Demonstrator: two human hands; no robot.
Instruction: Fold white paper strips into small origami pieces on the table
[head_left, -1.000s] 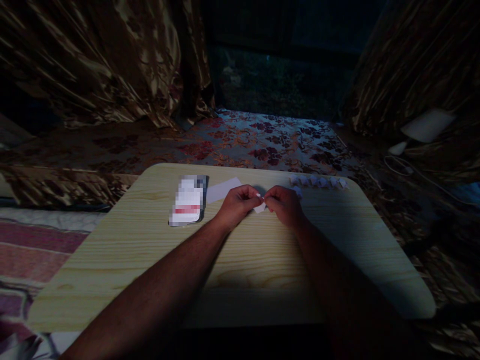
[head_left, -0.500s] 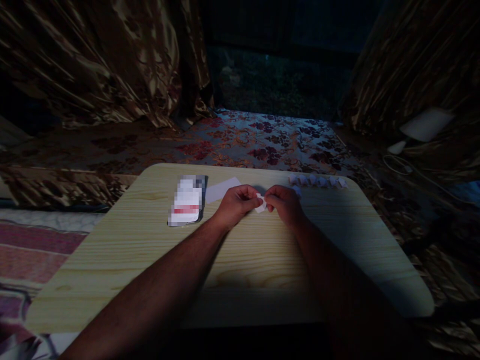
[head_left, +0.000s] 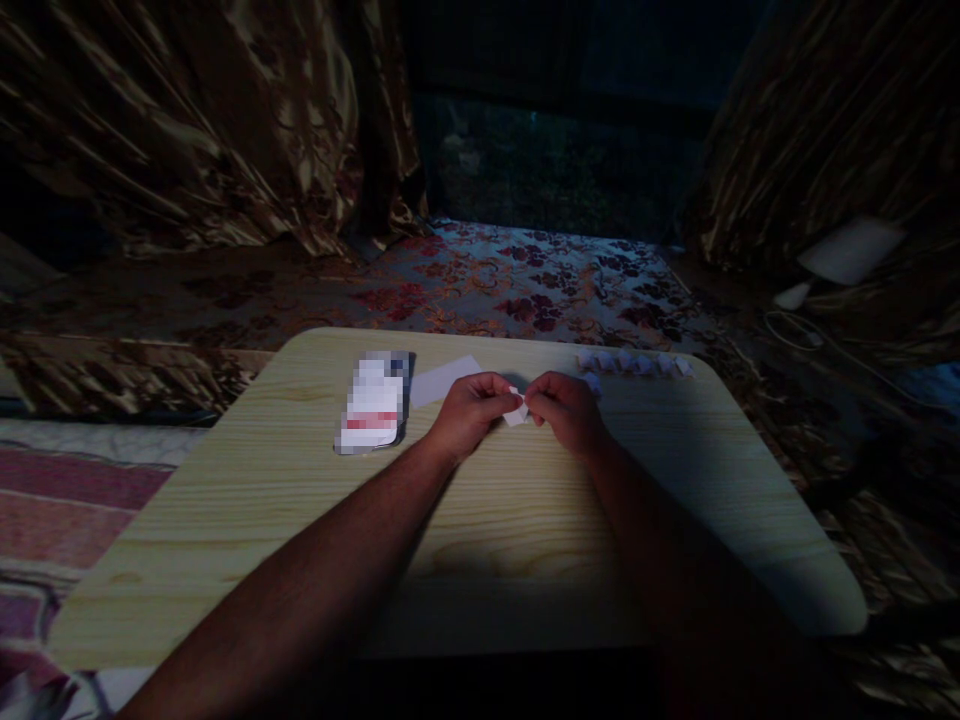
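Between my two hands, over the far middle of the wooden table, is a small folded piece of white paper (head_left: 516,412). My left hand (head_left: 474,408) pinches its left side between thumb and fingers. On the other side, my right hand (head_left: 562,405) grips the right edge with closed fingertips. Part of the paper is hidden behind the fingers. Just beyond my left hand lies a flat white paper strip (head_left: 442,382). Several small folded paper pieces (head_left: 626,363) sit in a row beyond my right hand, with one more (head_left: 592,383) close to its knuckles.
A phone-like flat object (head_left: 371,402), its surface blurred out, lies on the left of the table (head_left: 480,530). Behind the table is a flower-patterned cloth ledge (head_left: 510,280) between curtains. A white lamp (head_left: 851,250) stands at the right.
My right hand has shifted slightly left, closer to my left hand. Less of the folded paper shows between the fingers, and its visible shape differs a little.
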